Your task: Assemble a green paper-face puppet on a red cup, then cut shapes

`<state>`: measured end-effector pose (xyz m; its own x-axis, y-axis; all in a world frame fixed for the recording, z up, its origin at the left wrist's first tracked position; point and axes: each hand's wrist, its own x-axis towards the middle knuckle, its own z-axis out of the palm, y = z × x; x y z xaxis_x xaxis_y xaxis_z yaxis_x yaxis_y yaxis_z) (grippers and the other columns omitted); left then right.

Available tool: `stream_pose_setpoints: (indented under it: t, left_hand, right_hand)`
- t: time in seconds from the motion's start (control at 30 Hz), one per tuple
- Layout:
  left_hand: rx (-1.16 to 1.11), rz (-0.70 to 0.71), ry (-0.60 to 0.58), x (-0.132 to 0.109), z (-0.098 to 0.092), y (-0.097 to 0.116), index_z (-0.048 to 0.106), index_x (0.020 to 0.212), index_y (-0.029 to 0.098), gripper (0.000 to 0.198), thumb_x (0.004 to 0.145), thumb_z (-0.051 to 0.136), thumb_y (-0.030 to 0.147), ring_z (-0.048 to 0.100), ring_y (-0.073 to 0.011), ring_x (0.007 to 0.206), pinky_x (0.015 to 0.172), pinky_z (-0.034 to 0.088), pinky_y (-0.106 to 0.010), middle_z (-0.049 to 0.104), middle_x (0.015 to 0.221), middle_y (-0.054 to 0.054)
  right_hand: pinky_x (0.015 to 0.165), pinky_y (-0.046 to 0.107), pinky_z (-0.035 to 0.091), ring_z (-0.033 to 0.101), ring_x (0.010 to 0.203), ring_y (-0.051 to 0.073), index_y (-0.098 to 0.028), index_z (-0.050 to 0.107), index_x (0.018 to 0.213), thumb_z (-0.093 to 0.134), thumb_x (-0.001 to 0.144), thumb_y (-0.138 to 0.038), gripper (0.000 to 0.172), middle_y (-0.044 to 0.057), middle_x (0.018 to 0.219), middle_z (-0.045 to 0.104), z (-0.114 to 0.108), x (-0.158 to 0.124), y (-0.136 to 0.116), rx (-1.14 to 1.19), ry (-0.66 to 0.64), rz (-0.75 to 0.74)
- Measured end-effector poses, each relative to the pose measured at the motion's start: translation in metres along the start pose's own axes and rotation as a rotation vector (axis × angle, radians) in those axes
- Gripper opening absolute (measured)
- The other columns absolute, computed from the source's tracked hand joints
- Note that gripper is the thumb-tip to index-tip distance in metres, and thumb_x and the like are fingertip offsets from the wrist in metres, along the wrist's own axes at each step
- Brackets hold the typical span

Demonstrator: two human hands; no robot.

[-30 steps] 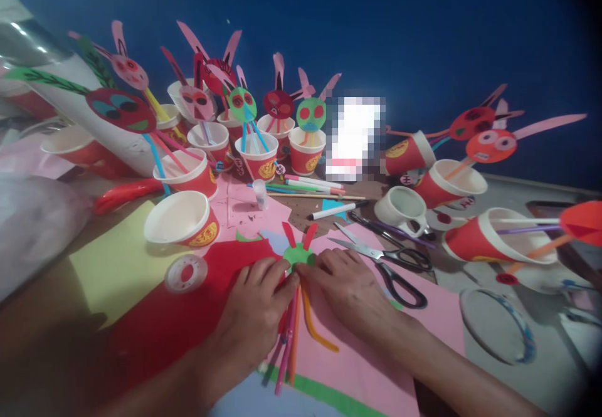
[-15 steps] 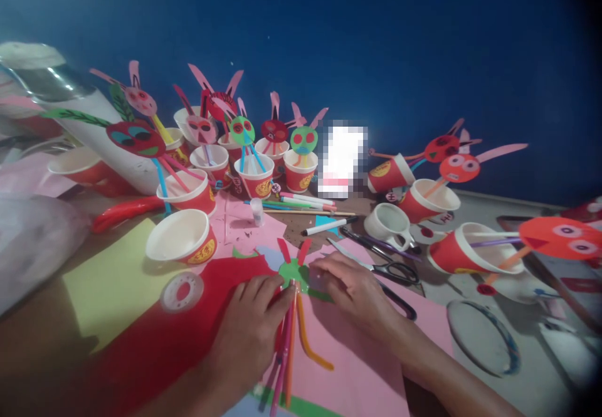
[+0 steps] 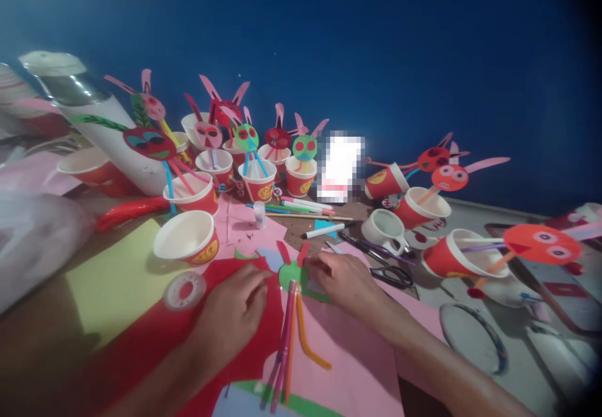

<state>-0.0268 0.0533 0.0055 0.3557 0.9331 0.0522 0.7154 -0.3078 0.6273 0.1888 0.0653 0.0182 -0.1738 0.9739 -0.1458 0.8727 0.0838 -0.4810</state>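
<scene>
A green paper face (image 3: 290,274) with two red ears (image 3: 285,253) lies ahead of me. Below it run a pink straw (image 3: 282,354), an orange straw (image 3: 292,348) and a bent yellow straw (image 3: 308,345), their top ends at the face's lower edge. My left hand (image 3: 232,307) hovers over red paper (image 3: 197,342), left of the straws, fingers loosely bent and thumb apart, holding nothing visible. With fingertips pinched at the face's right edge beside an ear, my right hand (image 3: 341,279) is closed; its grip is partly hidden.
Red paper cups (image 3: 185,238) with straw-and-paper figures stand at the back and right. Scissors (image 3: 392,276), markers (image 3: 329,229), a white mug (image 3: 384,229) and a tape roll (image 3: 185,290) lie around. A clear ring of tape (image 3: 475,338) sits at right.
My left hand has let go of the straw tops and drawn back left. My right hand stays by the green face, its fingers nearer the ear. The view has shifted slightly.
</scene>
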Motion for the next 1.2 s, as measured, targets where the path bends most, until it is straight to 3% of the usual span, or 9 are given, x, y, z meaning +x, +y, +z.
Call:
stream_pose_setpoints:
  t: [0.1,0.17,0.27,0.47,0.67,0.77,0.9,1.2]
  left_hand:
    - [-0.230,-0.275,-0.189,0.010,-0.012,0.005,0.061,0.105,0.016,0.031,0.085,0.040,0.029,0.060,-0.0152,0.065,0.058,0.048,-0.025,0.065,0.084,-0.004]
    - [-0.413,-0.424,-0.329,0.018,-0.015,0.007,0.057,0.107,0.015,0.033,0.084,0.038,0.028,0.051,-0.0098,0.045,0.044,0.041,-0.022,0.059,0.070,0.000]
    - [-0.567,-0.550,-0.416,0.030,-0.013,0.005,0.051,0.111,0.013,0.036,0.080,0.038,0.026,0.043,-0.0082,0.035,0.033,0.030,-0.019,0.053,0.058,0.005]
    - [-0.538,-0.524,-0.448,0.047,-0.004,0.004,0.056,0.083,0.015,0.018,0.073,0.047,0.028,0.039,-0.0072,0.032,0.031,0.028,-0.017,0.051,0.048,0.006]
    - [-0.478,-0.468,-0.418,0.050,-0.005,0.012,0.056,0.069,0.017,0.012,0.069,0.055,0.029,0.034,-0.0052,0.032,0.031,0.022,-0.016,0.046,0.046,0.008]
    - [-0.456,-0.440,-0.374,0.048,-0.005,0.017,0.056,0.068,0.016,0.012,0.069,0.056,0.028,0.033,-0.0042,0.036,0.034,0.024,-0.016,0.043,0.048,0.008]
    - [-0.439,-0.422,-0.337,0.042,-0.003,0.015,0.057,0.070,0.016,0.012,0.071,0.054,0.028,0.043,-0.0076,0.043,0.039,0.032,-0.016,0.048,0.051,0.006]
    - [-0.492,-0.427,-0.374,0.038,0.002,0.008,0.054,0.080,0.017,0.016,0.076,0.052,0.033,0.048,-0.0100,0.047,0.040,0.034,-0.018,0.050,0.054,0.005]
  right_hand:
    - [0.061,0.025,0.035,0.064,0.077,0.018,-0.024,0.069,0.086,0.046,0.085,-0.021,0.024,0.001,0.080,0.071,0.003,0.002,0.003,0.005,-0.015,0.025]
    - [0.061,0.026,0.036,0.064,0.077,0.019,-0.024,0.069,0.089,0.045,0.085,-0.022,0.024,0.001,0.082,0.072,0.005,0.002,0.006,0.015,-0.018,0.036]
    - [0.061,0.026,0.038,0.064,0.077,0.019,-0.025,0.068,0.092,0.044,0.085,-0.024,0.025,0.001,0.084,0.072,0.006,0.000,0.009,0.043,-0.021,0.034]
    - [0.063,0.026,0.039,0.064,0.078,0.019,-0.026,0.068,0.092,0.044,0.086,-0.028,0.025,0.000,0.087,0.072,0.002,-0.003,0.011,0.094,-0.020,0.008]
    - [0.063,0.026,0.039,0.064,0.079,0.019,-0.025,0.068,0.090,0.046,0.084,-0.023,0.022,0.000,0.089,0.072,0.002,-0.005,0.015,0.106,-0.024,-0.010]
    - [0.063,0.026,0.038,0.064,0.078,0.019,-0.025,0.067,0.088,0.047,0.084,-0.024,0.021,0.000,0.087,0.072,0.003,-0.005,0.016,0.103,-0.026,-0.007]
    - [0.064,0.026,0.038,0.063,0.079,0.018,-0.025,0.065,0.087,0.046,0.085,-0.025,0.019,-0.001,0.086,0.071,0.003,-0.004,0.016,0.105,-0.024,-0.014]
    - [0.065,0.025,0.038,0.063,0.079,0.017,-0.025,0.065,0.087,0.044,0.085,-0.021,0.022,-0.001,0.088,0.071,0.002,-0.004,0.018,0.120,-0.053,-0.041]
